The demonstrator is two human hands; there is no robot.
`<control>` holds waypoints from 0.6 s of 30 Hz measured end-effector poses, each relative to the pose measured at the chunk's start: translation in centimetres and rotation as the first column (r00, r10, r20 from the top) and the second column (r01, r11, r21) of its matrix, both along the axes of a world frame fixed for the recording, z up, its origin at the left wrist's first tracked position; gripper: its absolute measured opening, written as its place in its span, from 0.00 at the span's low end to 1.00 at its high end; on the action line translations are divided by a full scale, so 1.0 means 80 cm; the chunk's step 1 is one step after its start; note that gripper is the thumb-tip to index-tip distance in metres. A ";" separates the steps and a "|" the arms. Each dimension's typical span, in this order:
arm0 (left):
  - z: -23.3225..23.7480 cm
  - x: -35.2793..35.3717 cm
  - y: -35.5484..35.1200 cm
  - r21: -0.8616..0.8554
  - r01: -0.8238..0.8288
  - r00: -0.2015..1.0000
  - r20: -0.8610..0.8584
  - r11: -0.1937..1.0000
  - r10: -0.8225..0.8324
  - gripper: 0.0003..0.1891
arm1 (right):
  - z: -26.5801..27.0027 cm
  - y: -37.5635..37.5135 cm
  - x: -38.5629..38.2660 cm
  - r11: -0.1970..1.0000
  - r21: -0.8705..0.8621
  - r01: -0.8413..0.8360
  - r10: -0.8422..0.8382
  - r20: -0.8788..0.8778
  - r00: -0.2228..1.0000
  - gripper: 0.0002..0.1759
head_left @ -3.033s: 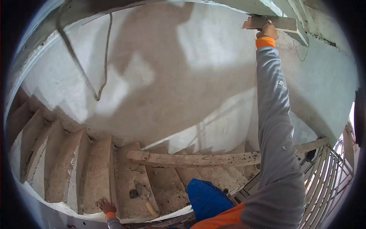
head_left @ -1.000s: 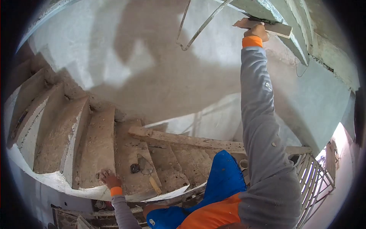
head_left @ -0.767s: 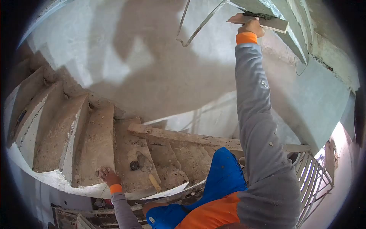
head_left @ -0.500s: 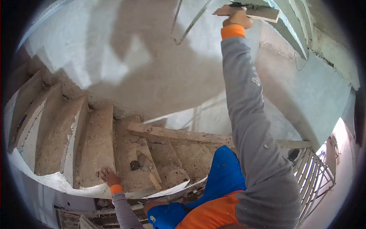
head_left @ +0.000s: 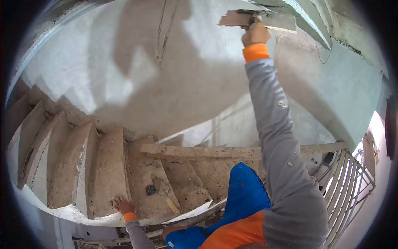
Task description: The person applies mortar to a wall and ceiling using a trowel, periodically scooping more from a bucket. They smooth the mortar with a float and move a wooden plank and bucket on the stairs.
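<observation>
High at the top, my right hand (head_left: 256,35) is closed round a flat wooden board (head_left: 275,22) with dark wet material along its upper side. The board is close beneath the edge of a concrete underside (head_left: 309,20). Down at the lower left, my left hand (head_left: 123,205) rests with fingers apart on the outer end of a concrete stair step (head_left: 108,170). A trowel with a wooden handle (head_left: 172,206) lies on the step beside it, near a small dark round object (head_left: 150,189).
A long wooden beam (head_left: 207,152) lies across the stairs. More steps (head_left: 68,162) curve off to the left. Metal railing bars (head_left: 342,186) stand at the right. The plastered wall (head_left: 199,87) carries shadows, and a thin wire (head_left: 325,61) hangs by the concrete edge.
The view has shifted, so the stairs sit slightly lower. My right hand and the board have moved a little leftward, showing more of the dark material. My left hand stays on the step.
</observation>
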State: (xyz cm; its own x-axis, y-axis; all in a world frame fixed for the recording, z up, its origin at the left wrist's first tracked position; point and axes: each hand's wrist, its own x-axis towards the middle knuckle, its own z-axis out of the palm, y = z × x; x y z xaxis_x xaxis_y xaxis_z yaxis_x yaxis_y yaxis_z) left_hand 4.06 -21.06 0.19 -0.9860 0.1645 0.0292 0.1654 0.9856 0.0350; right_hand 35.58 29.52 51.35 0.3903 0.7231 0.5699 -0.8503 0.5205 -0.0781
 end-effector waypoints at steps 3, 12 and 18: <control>0.001 0.001 0.001 0.032 -0.009 1.000 -0.011 0.999 0.009 0.40 | 0.017 0.051 0.038 0.993 -0.106 0.058 -0.052 0.054 0.997 0.15; -0.011 0.000 -0.001 0.064 0.014 0.993 -0.119 0.998 -0.007 0.37 | 0.065 -0.031 0.065 0.912 -0.337 -0.236 0.183 -0.181 0.966 0.28; -0.003 0.002 0.003 0.061 0.014 0.995 -0.096 0.998 -0.008 0.37 | 0.069 -0.086 0.033 0.863 -0.325 -0.388 0.330 -0.220 0.918 0.29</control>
State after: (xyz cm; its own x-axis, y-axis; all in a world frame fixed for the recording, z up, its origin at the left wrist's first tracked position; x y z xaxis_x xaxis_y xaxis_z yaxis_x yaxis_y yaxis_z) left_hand 4.18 -20.81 -0.06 -0.9762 0.1706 0.1336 0.1822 0.9801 0.0792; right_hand 38.24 22.67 56.88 0.1252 0.9710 0.2036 -0.9889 0.1387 -0.0534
